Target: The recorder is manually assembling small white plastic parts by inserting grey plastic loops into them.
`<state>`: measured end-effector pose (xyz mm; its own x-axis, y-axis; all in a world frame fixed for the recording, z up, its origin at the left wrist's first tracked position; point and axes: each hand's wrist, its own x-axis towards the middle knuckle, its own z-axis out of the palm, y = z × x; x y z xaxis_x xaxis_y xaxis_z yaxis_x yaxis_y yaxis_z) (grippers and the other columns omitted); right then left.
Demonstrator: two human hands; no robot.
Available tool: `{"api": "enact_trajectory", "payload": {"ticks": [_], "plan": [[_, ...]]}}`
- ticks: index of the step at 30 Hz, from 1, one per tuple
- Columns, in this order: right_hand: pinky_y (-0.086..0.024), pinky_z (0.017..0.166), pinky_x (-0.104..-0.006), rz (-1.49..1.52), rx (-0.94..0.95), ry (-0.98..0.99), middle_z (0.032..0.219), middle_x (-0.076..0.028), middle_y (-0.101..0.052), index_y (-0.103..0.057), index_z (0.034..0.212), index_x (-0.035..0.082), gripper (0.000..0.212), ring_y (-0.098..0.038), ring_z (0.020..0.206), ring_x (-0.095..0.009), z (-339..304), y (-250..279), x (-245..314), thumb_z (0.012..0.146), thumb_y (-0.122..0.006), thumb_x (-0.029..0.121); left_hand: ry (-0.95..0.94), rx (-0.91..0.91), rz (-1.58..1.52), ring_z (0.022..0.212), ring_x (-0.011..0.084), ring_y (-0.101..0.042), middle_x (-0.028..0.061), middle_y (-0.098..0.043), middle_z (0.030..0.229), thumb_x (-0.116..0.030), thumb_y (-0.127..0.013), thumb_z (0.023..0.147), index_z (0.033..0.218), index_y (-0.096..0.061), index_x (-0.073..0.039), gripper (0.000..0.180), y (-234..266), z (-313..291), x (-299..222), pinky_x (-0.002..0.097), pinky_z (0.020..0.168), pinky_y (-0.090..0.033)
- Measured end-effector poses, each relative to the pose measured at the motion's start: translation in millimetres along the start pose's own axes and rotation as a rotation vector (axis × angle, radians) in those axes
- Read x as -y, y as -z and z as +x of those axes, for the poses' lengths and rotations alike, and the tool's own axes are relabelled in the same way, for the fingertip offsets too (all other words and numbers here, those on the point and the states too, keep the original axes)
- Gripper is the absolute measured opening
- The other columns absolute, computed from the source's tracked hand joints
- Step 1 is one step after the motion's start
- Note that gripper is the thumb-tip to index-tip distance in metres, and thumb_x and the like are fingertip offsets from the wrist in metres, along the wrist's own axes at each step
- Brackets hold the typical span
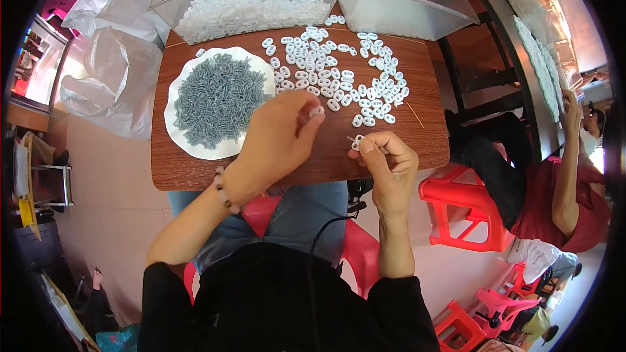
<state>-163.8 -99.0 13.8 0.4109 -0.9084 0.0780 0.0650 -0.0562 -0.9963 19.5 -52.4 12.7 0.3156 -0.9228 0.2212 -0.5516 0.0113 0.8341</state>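
My left hand [277, 133], a beaded bracelet at its wrist, reaches in beside the loose white pieces. Its thumb and fingers are closed on a small white two-holed piece [317, 111], partly hidden by the fingertips. To the right and nearer me, my right hand [390, 161] pinches another white two-holed piece [358, 142], with a thin pin-like bit sticking out at its left. Many similar white oval pieces [319, 65] lie scattered on the brown table [326, 156]. Left of them, a scalloped white plate [171, 107] carries a heap of small grey screw-like parts [218, 101].
Two clear plastic bins [261, 23] [417, 19] with white pieces stand at the table's far edge. A thin brown stick [415, 115] lies at the right. White sacks [107, 81] sit at far left. A red stool [466, 205] and another person [554, 205] are on the right.
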Motion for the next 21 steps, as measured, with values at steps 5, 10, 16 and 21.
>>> {"api": "enact_trajectory", "payload": {"ticks": [5, 10, 16, 21], "plan": [[-0.045, 0.062, -0.0203, 0.130, 0.130, -0.113, 0.076, -0.006, -0.066, -0.064, 0.085, 0.000, 0.013, -0.060, 0.067, -0.008, -7, -7, 9, 0.091, -0.060, 0.011, 0.465, 0.158, -0.798, 0.075, 0.0089, -0.059, 0.0041, -0.066, 0.089, -0.015, -0.067, 0.089, 0.105, -0.064, 0.000, 0.022, 23, -38, -10, 0.0205, 0.065, -0.047], [-0.047, 0.070, -0.0227, 0.138, 0.213, -0.159, 0.084, -0.009, -0.067, -0.063, 0.084, -0.001, 0.013, -0.061, 0.076, -0.010, -12, -20, 9, 0.090, -0.059, 0.010, 0.669, 0.203, -1.245, 0.078, 0.0082, -0.059, 0.0051, -0.066, 0.095, -0.011, -0.064, 0.090, 0.114, -0.062, 0.001, 0.027, 27, -72, 1, 0.0201, 0.069, -0.049], [-0.049, 0.086, -0.0292, 0.214, 0.272, -0.184, 0.098, -0.020, -0.067, -0.062, 0.082, -0.003, 0.013, -0.063, 0.093, -0.017, -14, -25, 8, 0.089, -0.058, 0.006, 0.681, 0.143, -1.291, 0.081, 0.0087, -0.061, 0.0046, -0.066, 0.097, -0.010, -0.063, 0.091, 0.114, -0.062, 0.000, 0.026, 31, -86, 4, 0.0215, 0.074, -0.050], [-0.049, 0.088, -0.0308, 0.200, 0.329, -0.189, 0.106, -0.025, -0.064, -0.062, 0.081, -0.004, 0.013, -0.063, 0.096, -0.019, -17, -31, 5, 0.089, -0.057, 0.006, 0.686, 0.124, -1.327, 0.082, 0.0089, -0.062, 0.0046, -0.066, 0.096, -0.010, -0.062, 0.091, 0.114, -0.062, 0.000, 0.025, 27, -101, 17, 0.0226, 0.076, -0.052]]}}
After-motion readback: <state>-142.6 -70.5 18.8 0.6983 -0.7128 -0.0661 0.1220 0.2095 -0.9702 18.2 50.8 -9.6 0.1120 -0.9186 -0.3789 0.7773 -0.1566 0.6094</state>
